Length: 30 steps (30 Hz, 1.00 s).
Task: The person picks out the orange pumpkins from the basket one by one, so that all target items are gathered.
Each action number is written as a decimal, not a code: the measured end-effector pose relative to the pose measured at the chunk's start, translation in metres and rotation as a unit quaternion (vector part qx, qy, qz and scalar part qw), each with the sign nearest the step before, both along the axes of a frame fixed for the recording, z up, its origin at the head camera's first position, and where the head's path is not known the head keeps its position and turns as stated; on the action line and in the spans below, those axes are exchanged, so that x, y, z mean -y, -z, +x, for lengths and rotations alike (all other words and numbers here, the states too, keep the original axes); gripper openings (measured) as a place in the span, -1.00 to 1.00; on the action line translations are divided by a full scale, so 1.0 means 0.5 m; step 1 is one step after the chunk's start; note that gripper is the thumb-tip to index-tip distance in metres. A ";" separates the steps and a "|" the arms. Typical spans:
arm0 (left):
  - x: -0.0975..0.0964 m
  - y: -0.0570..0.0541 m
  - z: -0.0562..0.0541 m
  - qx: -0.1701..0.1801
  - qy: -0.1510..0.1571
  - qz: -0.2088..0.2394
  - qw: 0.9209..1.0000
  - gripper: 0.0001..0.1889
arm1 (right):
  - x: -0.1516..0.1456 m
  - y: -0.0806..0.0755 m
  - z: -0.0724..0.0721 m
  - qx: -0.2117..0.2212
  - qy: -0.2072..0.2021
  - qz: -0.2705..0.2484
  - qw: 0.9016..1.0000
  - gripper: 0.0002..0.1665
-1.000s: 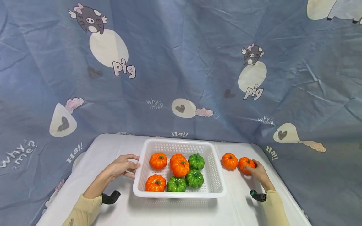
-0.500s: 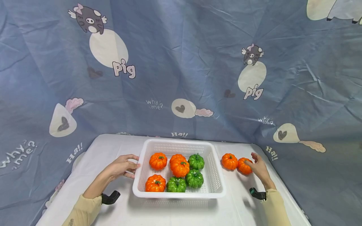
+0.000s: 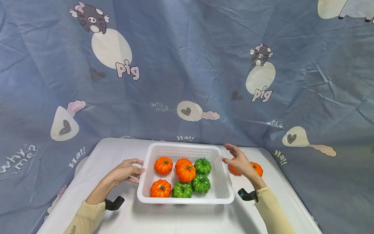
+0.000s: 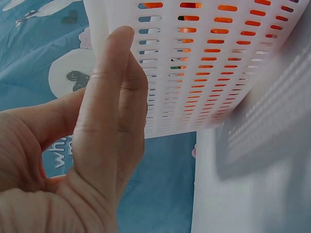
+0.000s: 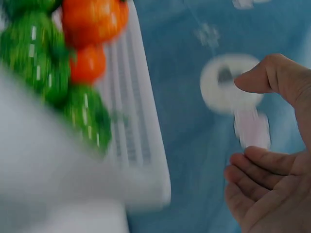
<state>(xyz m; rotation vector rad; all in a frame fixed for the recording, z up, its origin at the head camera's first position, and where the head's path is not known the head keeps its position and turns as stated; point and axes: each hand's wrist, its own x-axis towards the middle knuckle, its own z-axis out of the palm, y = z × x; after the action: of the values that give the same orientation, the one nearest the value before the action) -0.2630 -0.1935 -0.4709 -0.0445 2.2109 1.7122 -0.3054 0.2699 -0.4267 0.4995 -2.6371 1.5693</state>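
A white perforated plastic basket [image 3: 217, 191] holds several small orange and green pumpkins. My left hand [image 3: 125, 172] is at the basket's left side, fingertips right at the rim and outer wall. In the left wrist view, the extended fingers [image 4: 99, 111] lie along the slotted wall. My right hand [image 3: 241, 162] hovers just off the basket's right rim, thumb and fingers apart with nothing between them. It partly hides an orange pumpkin [image 3: 233, 170] on the table. Another orange pumpkin [image 3: 257, 168] sits farther right, partly behind the wrist.
A white-covered table [image 3: 181, 221] bears the basket. Behind it hangs a blue printed cloth [image 3: 163, 87], which also runs down both sides. Inside the basket, one orange pumpkin [image 3: 185, 172] overlaps another orange one behind it.
My right hand has let go of the far-right orange pumpkin and moved left to the basket's right rim. Both pumpkins on the table stay there. The left hand has not moved.
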 end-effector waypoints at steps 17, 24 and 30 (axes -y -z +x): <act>0.000 0.003 -0.003 0.001 -0.007 0.005 1.000 -0.46 | 0.219 0.016 0.007 0.047 -0.189 0.092 0.977 -0.17; 0.002 0.002 -0.002 -0.002 0.011 0.022 1.000 -0.45 | 0.238 0.050 0.001 0.069 -0.195 0.149 0.967 -0.10; 0.001 -0.001 0.000 -0.001 0.004 0.018 1.000 -0.46 | 0.246 0.054 -0.004 0.079 -0.195 0.158 0.965 -0.08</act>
<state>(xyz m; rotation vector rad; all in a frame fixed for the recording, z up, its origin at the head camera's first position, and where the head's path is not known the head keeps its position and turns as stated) -0.2632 -0.1938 -0.4702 -0.0253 2.1784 1.7494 -0.3075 0.1469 -0.4538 1.0056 -3.0804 1.3080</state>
